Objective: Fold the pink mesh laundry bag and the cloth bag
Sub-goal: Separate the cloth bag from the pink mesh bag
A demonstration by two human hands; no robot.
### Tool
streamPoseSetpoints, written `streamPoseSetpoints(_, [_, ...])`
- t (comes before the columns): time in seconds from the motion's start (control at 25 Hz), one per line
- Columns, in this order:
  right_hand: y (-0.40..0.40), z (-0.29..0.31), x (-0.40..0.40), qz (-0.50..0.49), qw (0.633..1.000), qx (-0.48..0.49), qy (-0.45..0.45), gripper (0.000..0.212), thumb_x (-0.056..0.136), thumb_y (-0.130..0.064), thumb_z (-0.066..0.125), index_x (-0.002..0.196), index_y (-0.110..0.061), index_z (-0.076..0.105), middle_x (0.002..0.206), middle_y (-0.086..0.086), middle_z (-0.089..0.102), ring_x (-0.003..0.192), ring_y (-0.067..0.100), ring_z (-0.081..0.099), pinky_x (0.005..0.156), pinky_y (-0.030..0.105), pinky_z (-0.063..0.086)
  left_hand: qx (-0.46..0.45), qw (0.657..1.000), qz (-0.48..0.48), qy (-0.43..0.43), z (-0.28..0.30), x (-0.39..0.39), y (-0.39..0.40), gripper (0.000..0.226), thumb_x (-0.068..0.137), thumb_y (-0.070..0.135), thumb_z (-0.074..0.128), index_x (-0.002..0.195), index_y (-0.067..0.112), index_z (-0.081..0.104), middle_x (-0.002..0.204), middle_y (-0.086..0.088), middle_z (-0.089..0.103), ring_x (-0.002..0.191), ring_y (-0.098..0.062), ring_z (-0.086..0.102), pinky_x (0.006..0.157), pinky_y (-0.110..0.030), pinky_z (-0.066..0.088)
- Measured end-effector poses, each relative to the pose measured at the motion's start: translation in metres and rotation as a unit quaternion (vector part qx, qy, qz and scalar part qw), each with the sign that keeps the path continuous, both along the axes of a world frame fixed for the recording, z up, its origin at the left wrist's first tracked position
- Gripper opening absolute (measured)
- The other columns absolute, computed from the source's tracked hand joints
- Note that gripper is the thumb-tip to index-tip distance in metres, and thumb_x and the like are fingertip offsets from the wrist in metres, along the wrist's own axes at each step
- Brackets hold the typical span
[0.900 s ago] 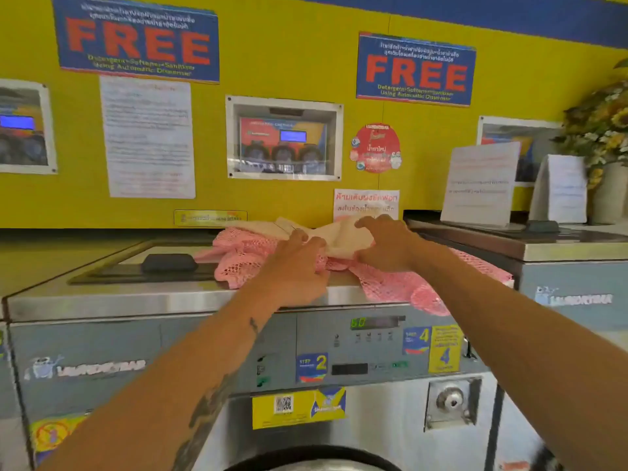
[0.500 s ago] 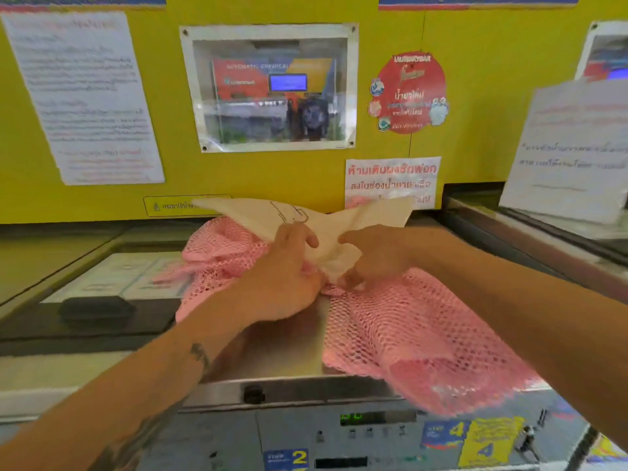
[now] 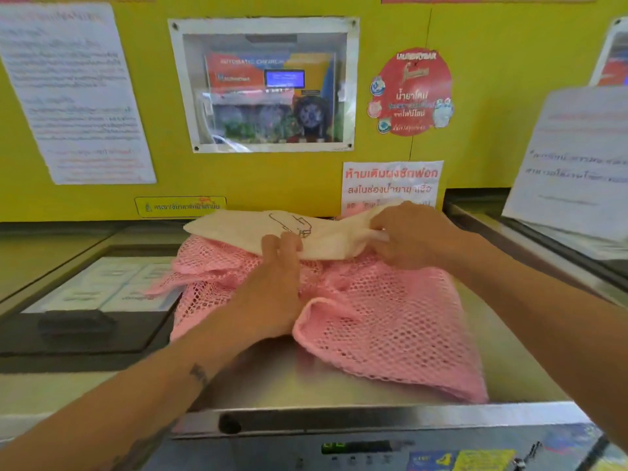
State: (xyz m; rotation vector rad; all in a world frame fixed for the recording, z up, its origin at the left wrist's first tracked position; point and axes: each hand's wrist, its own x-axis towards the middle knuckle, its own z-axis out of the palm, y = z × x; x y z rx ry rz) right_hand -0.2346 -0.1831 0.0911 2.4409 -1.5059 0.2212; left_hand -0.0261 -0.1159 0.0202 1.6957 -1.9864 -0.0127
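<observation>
Spreading over the washer top (image 3: 356,385), the mesh bag (image 3: 384,321) lies rumpled nearest us. Left hand (image 3: 272,287) pinches the cloth bag (image 3: 326,237) lying on the mesh's far side; right hand (image 3: 407,236) grips its right end, fingers closed.

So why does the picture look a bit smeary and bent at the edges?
Head view: the wide lens bows the washer top and wall posters; motion blur softens the poster text. The hands, cloth bag and pink mesh bag stay fairly clear under flat, even light.

left hand (image 3: 272,283) + right hand (image 3: 411,232) grip cloth bag (image 3: 326,237) | atop pink mesh bag (image 3: 384,331)
</observation>
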Motion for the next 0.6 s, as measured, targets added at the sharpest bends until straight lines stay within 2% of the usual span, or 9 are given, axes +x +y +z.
streamPoseSetpoints(0.08, [0.01,0.008,-0.015,-0.032,0.999,0.003,-0.04,0.022,0.088,-0.04,0.052,0.098,-0.022,0.061,0.098,0.003,0.064,0.084,0.027,0.059,0.067,0.035,0.046,-0.011,0.999,0.008,-0.034,0.005,0.023,-0.004,0.059,0.083,0.018,0.068,0.117,0.03,0.021,0.12,-0.004,0.03,0.067,-0.017,0.05,0.053,-0.034,0.039])
streamPoseSetpoints(0.16, [0.02,0.01,-0.028,-0.098,0.995,0.023,-0.02,0.028,0.084,-0.041,0.057,0.107,-0.026,0.06,0.093,-0.002,0.062,0.083,0.025,0.059,0.067,0.033,0.046,-0.018,0.998,0.001,-0.057,0.014,0.047,-0.006,0.053,0.083,0.017,0.065,0.113,0.033,0.025,0.119,-0.002,0.033,0.071,-0.022,0.053,0.063,-0.042,0.048])
streamPoseSetpoints(0.24, [0.029,0.007,-0.038,-0.159,0.977,0.121,0.075,0.041,0.076,-0.04,0.061,0.115,-0.03,0.058,0.091,-0.005,0.061,0.083,0.021,0.06,0.073,0.033,0.05,-0.043,0.997,-0.011,-0.07,0.026,0.072,-0.014,0.045,0.082,0.012,0.063,0.111,0.032,0.035,0.123,-0.002,0.035,0.081,-0.03,0.058,0.071,-0.049,0.052])
streamPoseSetpoints(0.32, [0.045,0.012,-0.041,-0.169,0.939,0.273,0.12,0.061,0.075,-0.052,0.066,0.132,-0.036,0.05,0.113,-0.004,0.065,0.097,0.019,0.065,0.088,0.036,0.053,-0.058,0.995,-0.015,-0.076,0.036,0.092,-0.023,0.041,0.083,0.009,0.061,0.114,0.03,0.045,0.127,-0.001,0.039,0.094,-0.031,0.058,0.079,-0.048,0.051])
streamPoseSetpoints(0.4, [0.054,0.03,-0.037,-0.11,0.923,0.368,0.005,0.085,0.068,-0.073,0.065,0.142,-0.039,0.041,0.122,-0.006,0.065,0.104,0.014,0.066,0.093,0.037,0.053,-0.065,0.992,-0.029,-0.101,0.038,0.106,-0.031,0.041,0.082,0.008,0.06,0.117,0.029,0.053,0.13,0.002,0.046,0.109,-0.026,0.054,0.089,-0.043,0.048])
streamPoseSetpoints(0.44, [0.053,0.038,-0.028,-0.073,0.929,0.357,-0.064,0.092,0.064,-0.081,0.061,0.143,-0.04,0.039,0.128,-0.009,0.063,0.11,0.012,0.063,0.096,0.037,0.051,-0.069,0.991,-0.038,-0.111,0.038,0.108,-0.033,0.04,0.083,0.009,0.06,0.118,0.029,0.056,0.13,0.003,0.048,0.115,-0.024,0.051,0.093,-0.042,0.045])
streamPoseSetpoints(0.52, [0.038,0.034,0.002,-0.02,0.949,0.27,-0.16,0.083,0.073,-0.077,0.056,0.145,-0.04,0.036,0.145,-0.012,0.047,0.128,0.014,0.049,0.107,0.039,0.04,-0.069,0.991,-0.06,-0.099,0.035,0.106,-0.037,0.038,0.083,0.01,0.058,0.117,0.027,0.061,0.129,0.003,0.051,0.118,-0.022,0.046,0.099,-0.039,0.04])
streamPoseSetpoints(0.6, [0.013,0.011,0.039,0.0,0.961,0.21,-0.179,0.078,0.081,-0.068,0.057,0.148,-0.041,0.028,0.155,-0.005,0.035,0.139,0.021,0.036,0.112,0.042,0.032,-0.066,0.992,-0.093,-0.057,0.029,0.099,-0.036,0.042,0.084,0.007,0.057,0.12,0.026,0.061,0.13,0.005,0.048,0.114,-0.02,0.047,0.096,-0.036,0.042])
